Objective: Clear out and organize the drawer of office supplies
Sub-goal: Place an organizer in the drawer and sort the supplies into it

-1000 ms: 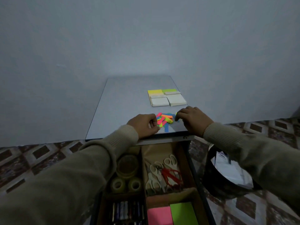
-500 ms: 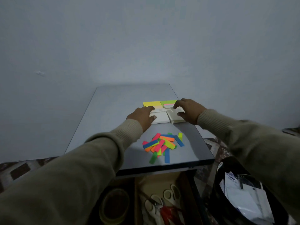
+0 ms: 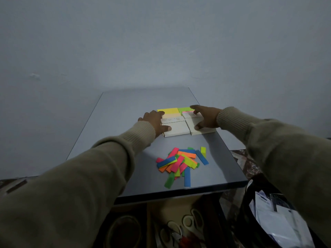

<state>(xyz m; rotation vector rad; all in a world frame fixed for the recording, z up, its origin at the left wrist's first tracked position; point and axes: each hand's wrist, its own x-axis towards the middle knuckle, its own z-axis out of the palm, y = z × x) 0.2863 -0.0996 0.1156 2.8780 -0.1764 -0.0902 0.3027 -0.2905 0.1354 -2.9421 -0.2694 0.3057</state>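
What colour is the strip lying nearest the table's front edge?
Blue strip, with a green one beside it; head view.

Grey table under your hands, pale blue-grey wall behind it, beyond your fingertips. Below your right forearm you've got a black bin with white papers and plastic bags inside. Patterned brown floor tiles show right of the table, under your right sleeve.

Grey-blue worktop — on it, white pads before yellow and green ones, nearer strips in pink, orange, blue, green; beige sleeves.
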